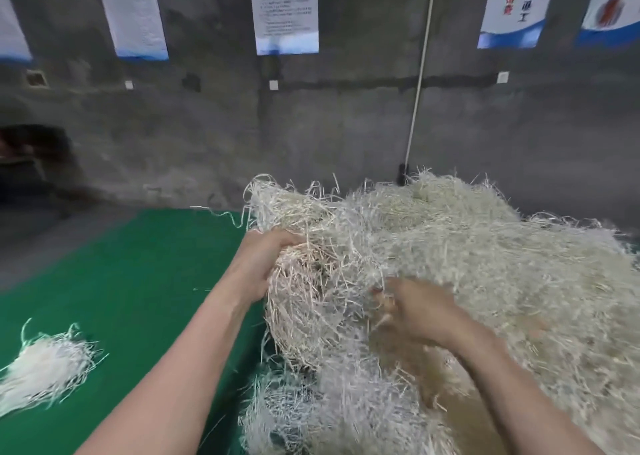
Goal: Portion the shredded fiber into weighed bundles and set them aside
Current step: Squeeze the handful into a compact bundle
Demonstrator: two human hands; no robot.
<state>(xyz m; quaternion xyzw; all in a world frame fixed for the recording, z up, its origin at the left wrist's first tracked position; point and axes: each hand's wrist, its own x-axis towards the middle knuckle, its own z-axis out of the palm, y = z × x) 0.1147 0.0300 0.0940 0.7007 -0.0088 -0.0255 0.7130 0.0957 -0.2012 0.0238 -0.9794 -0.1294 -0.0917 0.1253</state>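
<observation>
Green matting point(138, 281) covers the work surface and stretches out from beside the left hand point(261, 264) toward the person's far left. Beyond both hands rises a rough grey concrete wall point(346, 125), hung with a row of white-and-blue posters point(286, 11). A thin white cord point(420, 74) runs down it to a point behind the heap.

The shredded fiber point(485, 247) is a big, loose, tangled heap of pale cream and white strips. It lies under and around both hands and spreads well off to the right of the right hand point(419, 311). The left hand grips a thick clump at the heap's left edge, its fingers curled in and buried among the strips. The right hand is sunk in the fiber just to the right of that clump, but it is blurred, so I cannot tell whether it pinches anything. Well to the left of the left hand, a small bundle point(45, 368) of white strips lies apart on the matting.
</observation>
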